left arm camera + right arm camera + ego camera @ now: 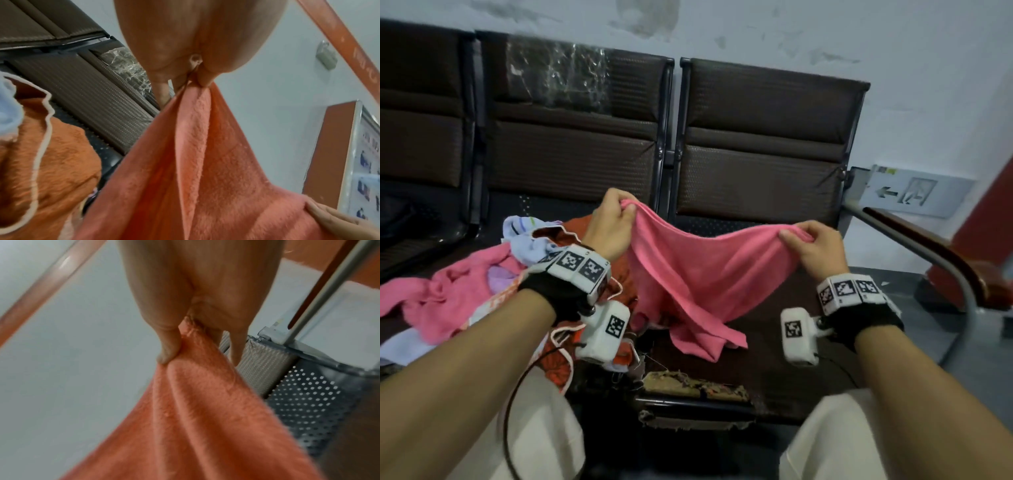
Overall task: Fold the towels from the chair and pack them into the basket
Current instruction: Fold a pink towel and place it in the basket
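Note:
A pink towel (702, 274) hangs spread between both hands above the dark seat of the right chair (756, 346). My left hand (616, 212) pinches one top corner of the pink towel (185, 162), and my right hand (804, 240) pinches the other corner of the pink towel (195, 402). The top edge sags between them and the lower end drapes onto the seat. In the left wrist view my left hand (197, 71) nips the cloth; in the right wrist view my right hand (185, 337) does the same. No basket is in view.
A heap of towels lies on the left seat: pink (445, 298), pale blue (524, 236), orange with a white hem (592, 240). A metal armrest (928, 253) runs along the right. The seat's front edge (695, 387) is torn. My knees are below.

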Tool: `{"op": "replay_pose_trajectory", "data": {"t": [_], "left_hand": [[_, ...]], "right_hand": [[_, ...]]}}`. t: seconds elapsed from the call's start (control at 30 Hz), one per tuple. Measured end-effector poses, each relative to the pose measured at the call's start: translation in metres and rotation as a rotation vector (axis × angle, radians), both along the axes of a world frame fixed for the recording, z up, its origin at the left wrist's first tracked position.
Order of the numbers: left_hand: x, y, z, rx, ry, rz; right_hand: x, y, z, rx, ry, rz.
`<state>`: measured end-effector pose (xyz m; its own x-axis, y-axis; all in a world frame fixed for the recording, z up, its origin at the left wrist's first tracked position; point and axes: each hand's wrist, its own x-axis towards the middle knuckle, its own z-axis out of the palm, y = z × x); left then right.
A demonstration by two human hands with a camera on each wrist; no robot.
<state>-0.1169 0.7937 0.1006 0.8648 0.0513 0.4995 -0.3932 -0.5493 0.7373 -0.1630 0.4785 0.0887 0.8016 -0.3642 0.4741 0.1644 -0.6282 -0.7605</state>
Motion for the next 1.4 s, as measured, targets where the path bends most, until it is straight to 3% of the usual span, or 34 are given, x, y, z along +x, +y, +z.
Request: {"op": "replay_pose_trajectory", "data": {"t": [0.1,0.37,0.43,0.6,0.73,0.83,0.97,1.07,1.17,1.3,1.37,1.4], "left_hand": [[-0.008,-0.004,0.028,-0.056,-0.03,0.017],[-0.01,0.009,0.097,-0.256,-0.218,0.096],[-0.002,0.012,0.095,-0.223,-0.21,0.107],[0.019,0.003,0.04,-0.158,0.031,0.076],[0.034,-0.018,0.007,-0.332,0.174,0.014],[0.04,-0.036,-0.009,-0.488,0.237,-0.065],[0.039,-0.056,-0.034,-0.491,0.301,-0.168],[0.035,-0.067,-0.052,-0.464,0.377,-0.218],[0.032,-0.079,-0.053,-0.443,0.425,-0.277],[0.025,-0.089,-0.05,-0.395,0.485,-0.348],[0.021,-0.093,-0.048,-0.336,0.501,-0.405],[0.02,-0.094,-0.047,-0.321,0.503,-0.443]], "right_hand": [[-0.005,0.007,0.034,0.188,-0.161,-0.061],[-0.023,0.006,0.117,0.051,-0.374,-0.18],[-0.021,0.001,0.12,0.016,-0.328,-0.2],[-0.003,-0.012,0.068,0.08,-0.049,-0.238],[0.019,-0.019,0.025,0.252,0.102,-0.218],[0.03,-0.014,0.004,0.428,0.107,-0.075],[0.028,0.003,-0.021,0.538,0.204,0.165],[0.024,0.012,-0.037,0.628,0.341,0.455],[0.024,0.015,-0.044,0.217,0.42,0.589],[0.028,0.023,-0.045,-0.322,0.26,0.426],[0.03,0.031,-0.043,-0.39,0.135,0.457],[0.032,0.035,-0.042,-0.313,0.096,0.474]]}}
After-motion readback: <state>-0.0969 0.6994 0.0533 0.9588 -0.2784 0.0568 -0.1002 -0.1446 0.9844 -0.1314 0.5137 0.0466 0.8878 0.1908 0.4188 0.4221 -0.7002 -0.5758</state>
